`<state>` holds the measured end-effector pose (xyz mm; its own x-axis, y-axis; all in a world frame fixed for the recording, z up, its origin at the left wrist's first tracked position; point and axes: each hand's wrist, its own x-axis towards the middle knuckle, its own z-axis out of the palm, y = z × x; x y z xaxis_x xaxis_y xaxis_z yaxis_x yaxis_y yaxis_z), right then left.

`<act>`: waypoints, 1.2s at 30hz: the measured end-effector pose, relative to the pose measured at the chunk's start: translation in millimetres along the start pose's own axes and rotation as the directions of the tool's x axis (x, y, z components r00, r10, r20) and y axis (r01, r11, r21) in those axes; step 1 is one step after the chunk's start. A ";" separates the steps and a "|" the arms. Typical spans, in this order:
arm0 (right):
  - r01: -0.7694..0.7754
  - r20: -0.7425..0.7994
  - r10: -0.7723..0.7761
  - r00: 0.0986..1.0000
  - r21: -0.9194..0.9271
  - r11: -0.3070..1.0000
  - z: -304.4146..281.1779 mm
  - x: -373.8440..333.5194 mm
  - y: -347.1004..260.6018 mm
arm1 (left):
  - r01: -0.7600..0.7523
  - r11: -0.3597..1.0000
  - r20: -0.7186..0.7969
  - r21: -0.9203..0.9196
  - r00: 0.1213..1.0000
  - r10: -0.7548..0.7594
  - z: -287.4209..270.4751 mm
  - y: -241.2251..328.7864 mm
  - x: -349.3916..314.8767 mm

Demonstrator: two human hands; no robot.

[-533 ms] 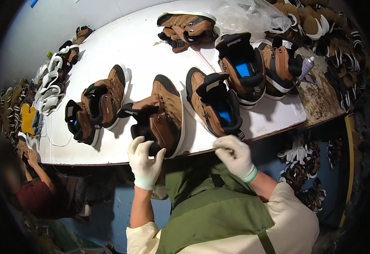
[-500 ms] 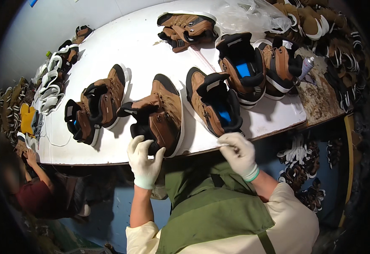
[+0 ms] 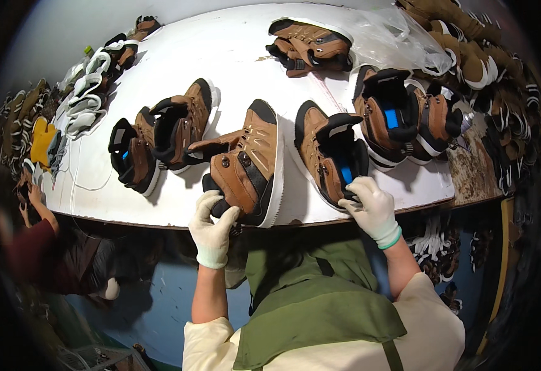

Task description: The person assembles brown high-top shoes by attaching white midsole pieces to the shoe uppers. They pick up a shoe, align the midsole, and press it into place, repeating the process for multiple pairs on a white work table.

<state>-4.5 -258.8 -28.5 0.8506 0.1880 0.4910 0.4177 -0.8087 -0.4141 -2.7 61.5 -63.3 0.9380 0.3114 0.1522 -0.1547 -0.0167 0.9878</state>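
A brown and black boot with a white sole [image 3: 251,162] lies on its side near the front edge of the white table [image 3: 233,55]. My left hand [image 3: 212,224], in a white glove, grips its black padded collar. My right hand [image 3: 371,205], also gloved, rests on the collar of a second brown boot with a blue lining [image 3: 330,151] just to the right. Both forearms come up from below, over a green apron.
Two more boots [image 3: 165,133] lie at the left, two [image 3: 406,114] at the right, one [image 3: 310,46] at the back beside clear plastic [image 3: 394,37]. White soles [image 3: 88,93] pile at the far left. More shoes heap at the right. Another person's arm [image 3: 35,210] shows at the left edge.
My right hand has moved up from the table's front edge onto the collar of the blue-lined boot. My left hand keeps its hold on the middle boot.
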 end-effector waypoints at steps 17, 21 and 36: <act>-0.078 -0.082 0.127 0.988 0.443 0.893 29.8 21.9 -36.7 | 0.120 0.972 -0.018 -0.201 0.992 -0.126 -21.5 13.9 3.7; -0.142 -0.103 0.217 0.971 0.483 0.864 26.2 13.0 -25.7 | 0.095 0.975 -0.016 -0.203 0.995 -0.100 -19.7 10.2 6.2; -0.156 -0.172 0.275 0.946 0.503 0.850 20.4 12.4 -7.6 | -0.010 0.984 -0.034 -0.178 0.999 0.004 -18.8 9.8 -0.7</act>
<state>9.3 -239.0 -34.9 0.8648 -0.1406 0.4820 0.3828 -0.4366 -0.8141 -10.7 79.0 -54.3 0.9263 0.3435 0.1552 -0.2172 0.1499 0.9646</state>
